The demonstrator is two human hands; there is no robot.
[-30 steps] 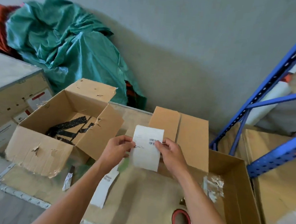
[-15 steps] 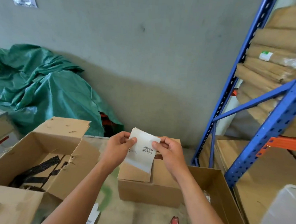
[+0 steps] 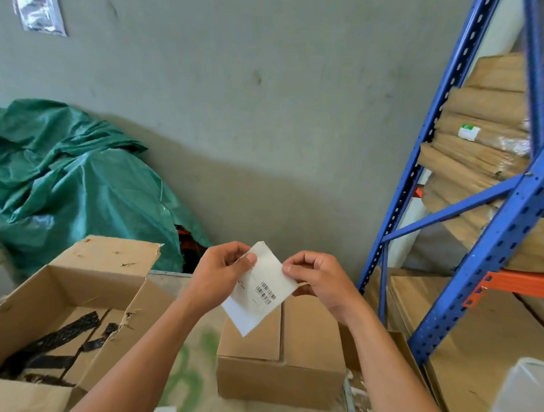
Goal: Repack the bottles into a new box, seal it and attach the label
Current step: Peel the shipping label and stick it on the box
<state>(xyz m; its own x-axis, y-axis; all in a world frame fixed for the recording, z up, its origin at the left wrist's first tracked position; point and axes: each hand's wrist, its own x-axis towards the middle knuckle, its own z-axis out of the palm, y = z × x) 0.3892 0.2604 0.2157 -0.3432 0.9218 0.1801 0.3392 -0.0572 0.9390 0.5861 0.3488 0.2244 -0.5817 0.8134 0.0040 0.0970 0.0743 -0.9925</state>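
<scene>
From the head camera, we are looking down at both of our bare hands, raised in front of us above the work surface. Our left hand [image 3: 220, 274] is pinching the upper left edge of the white label [image 3: 261, 288] between thumb and curled fingers, and our right hand [image 3: 322, 281] is pinching the label's right edge the same way, so both hands are closing on the 1 sheet. The label is hanging tilted, 1 corner pointing up between the hands and another pointing down, with a small barcode printed on the face turned toward us.

Directly beneath the label, the new box [image 3: 280, 354] is sitting on the table [image 3: 189, 374] with its 2 top flaps folded shut, meeting along a seam down the middle; we cannot tell whether tape is covering that seam. The label's lower corner is overlapping the box top in our view, but it is held in the air, apart from the cardboard.

To the left, the old box [image 3: 54, 304] is standing open, its flaps torn and ragged, with black strips lying on its floor. Behind it a green tarp [image 3: 76, 183] is bunching against the grey wall [image 3: 270, 95]. On the right, a blue rack [image 3: 497, 217] is holding stacked flat cardboard [image 3: 489, 122]
</scene>
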